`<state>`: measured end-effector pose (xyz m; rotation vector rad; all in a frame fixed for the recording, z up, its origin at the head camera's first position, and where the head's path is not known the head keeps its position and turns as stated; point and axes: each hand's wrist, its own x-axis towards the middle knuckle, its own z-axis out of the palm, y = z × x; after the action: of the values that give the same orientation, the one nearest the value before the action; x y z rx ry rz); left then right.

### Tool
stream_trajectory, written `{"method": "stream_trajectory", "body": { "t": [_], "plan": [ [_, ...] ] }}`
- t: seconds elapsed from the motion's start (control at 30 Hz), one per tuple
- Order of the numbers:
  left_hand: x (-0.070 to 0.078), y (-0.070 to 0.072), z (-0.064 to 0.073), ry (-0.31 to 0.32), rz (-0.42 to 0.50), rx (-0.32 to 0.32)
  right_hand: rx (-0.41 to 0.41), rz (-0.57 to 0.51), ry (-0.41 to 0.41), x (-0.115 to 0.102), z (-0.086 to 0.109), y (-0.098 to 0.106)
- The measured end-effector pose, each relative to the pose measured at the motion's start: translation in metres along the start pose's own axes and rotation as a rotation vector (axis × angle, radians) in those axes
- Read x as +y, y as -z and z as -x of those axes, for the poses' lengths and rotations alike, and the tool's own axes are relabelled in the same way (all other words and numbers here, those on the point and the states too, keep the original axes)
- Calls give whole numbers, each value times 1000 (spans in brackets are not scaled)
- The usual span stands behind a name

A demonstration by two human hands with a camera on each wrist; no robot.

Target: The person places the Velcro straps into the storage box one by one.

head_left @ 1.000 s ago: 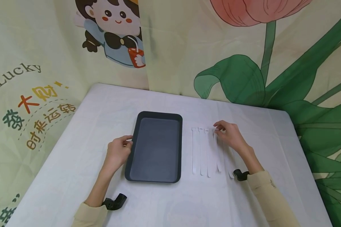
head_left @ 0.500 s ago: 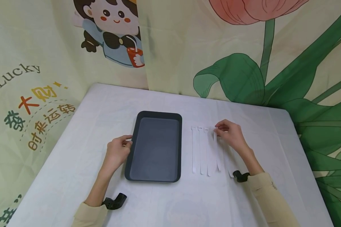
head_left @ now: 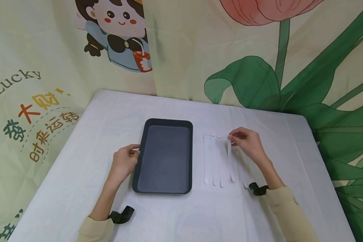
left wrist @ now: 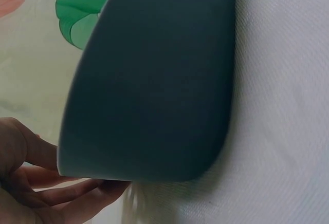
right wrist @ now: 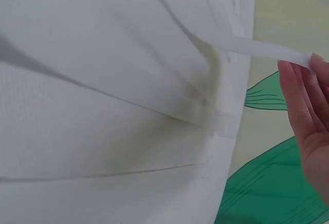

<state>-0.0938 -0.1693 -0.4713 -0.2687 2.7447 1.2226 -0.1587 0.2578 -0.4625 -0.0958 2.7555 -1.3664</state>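
Note:
A dark grey rectangular baking tray (head_left: 163, 158) lies on the white-covered table. My left hand (head_left: 125, 164) holds its left rim; the left wrist view shows the thumb and fingers (left wrist: 92, 196) at the edge of the tray wall (left wrist: 154, 90). Right of the tray, my right hand (head_left: 247, 143) pinches the far end of a thin white strip (head_left: 229, 154) between thumb and fingertips. The right wrist view has this strip (right wrist: 257, 48) raised at the pinched end and bending down toward the cloth. Several similar white strips (head_left: 205, 161) lie side by side between tray and hand.
Another white strip (head_left: 244, 179) lies partly under the right forearm. Black wrist cameras (head_left: 122, 215) sit on both wrists. A printed backdrop (head_left: 181, 50) with a cartoon figure and a large flower hangs behind the table's far edge.
My right hand has lifted the strip's far end slightly, and more of the strip shows below the fingers. The left hand stays at the tray's rim.

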Motion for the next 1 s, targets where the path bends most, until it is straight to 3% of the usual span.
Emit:
{"method": "stream_trajectory", "body": {
  "t": [0.4, 1.0],
  "plan": [
    [-4, 1, -1, -17, 3, 6, -9, -75, 64, -23, 12, 14],
    [-1, 0, -1, -20, 18, 9, -78, -240, 109, -67, 20, 16]
  ]
}}
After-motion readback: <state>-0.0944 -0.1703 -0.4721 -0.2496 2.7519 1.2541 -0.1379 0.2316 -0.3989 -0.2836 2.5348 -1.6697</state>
